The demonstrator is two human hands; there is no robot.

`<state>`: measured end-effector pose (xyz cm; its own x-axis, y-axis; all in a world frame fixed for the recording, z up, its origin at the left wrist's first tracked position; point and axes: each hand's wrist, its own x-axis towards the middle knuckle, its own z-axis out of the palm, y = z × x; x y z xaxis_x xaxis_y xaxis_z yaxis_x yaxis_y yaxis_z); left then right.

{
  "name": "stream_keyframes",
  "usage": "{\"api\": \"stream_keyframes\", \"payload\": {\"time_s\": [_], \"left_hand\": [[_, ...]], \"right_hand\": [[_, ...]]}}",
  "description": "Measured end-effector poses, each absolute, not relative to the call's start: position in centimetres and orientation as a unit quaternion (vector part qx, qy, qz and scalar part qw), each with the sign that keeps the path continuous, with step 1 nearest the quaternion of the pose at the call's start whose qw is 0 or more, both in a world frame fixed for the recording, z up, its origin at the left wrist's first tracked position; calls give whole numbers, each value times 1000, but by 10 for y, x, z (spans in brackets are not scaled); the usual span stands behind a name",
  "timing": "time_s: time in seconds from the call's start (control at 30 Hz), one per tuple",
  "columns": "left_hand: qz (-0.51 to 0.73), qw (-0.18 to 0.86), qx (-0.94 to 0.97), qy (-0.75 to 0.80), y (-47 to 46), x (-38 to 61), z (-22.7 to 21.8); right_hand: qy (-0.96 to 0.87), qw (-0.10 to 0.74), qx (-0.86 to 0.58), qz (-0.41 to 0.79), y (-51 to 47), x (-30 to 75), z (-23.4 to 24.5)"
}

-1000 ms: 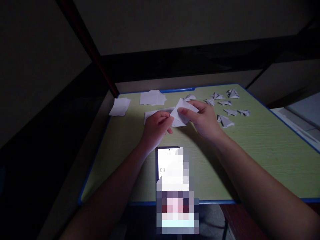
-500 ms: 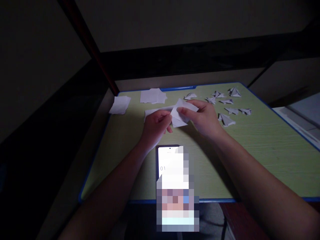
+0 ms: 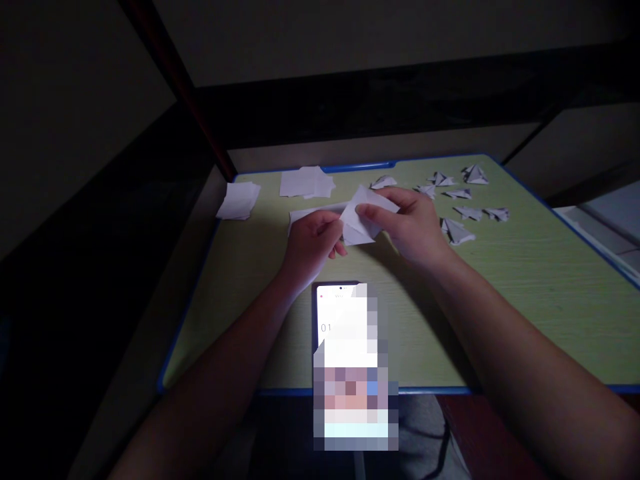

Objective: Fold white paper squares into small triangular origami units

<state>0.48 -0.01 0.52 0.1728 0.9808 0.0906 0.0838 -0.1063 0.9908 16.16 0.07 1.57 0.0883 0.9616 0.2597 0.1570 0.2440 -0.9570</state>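
Note:
A partly folded sheet of white paper [image 3: 361, 225] is held above the table between both hands. My left hand [image 3: 313, 243] pinches its left edge between thumb and fingers. My right hand [image 3: 413, 223] grips the right side, thumb on the front face and fingers behind. A flap of the sheet stands up to a point near the right thumb. Behind my left hand, more white paper [image 3: 300, 215] shows; whether it belongs to the held sheet I cannot tell.
A lit smartphone [image 3: 341, 320], partly pixelated, is in front at the table's near edge. Paper stacks lie at the far left [image 3: 239, 200] and the back [image 3: 305, 182]. Several small folded paper pieces [image 3: 457, 231] are at the back right. The green table [image 3: 240, 320] has a blue rim.
The whole view has shifted slightly, so the table and hands sit a little higher. Both hands keep their grip on the paper, with hardly any visible change in its folds.

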Motion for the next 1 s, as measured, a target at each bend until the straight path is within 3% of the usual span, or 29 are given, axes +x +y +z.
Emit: {"api": "stream_keyframes", "payload": {"time_s": [0.5,1.0], "left_hand": [[473,470,569,482,6,1,2],[503,449,558,483,6,4,1]], "right_hand": [[-592,550,-380,450,3,165,12],[-572,513,-418,485,5,165,9]]}}
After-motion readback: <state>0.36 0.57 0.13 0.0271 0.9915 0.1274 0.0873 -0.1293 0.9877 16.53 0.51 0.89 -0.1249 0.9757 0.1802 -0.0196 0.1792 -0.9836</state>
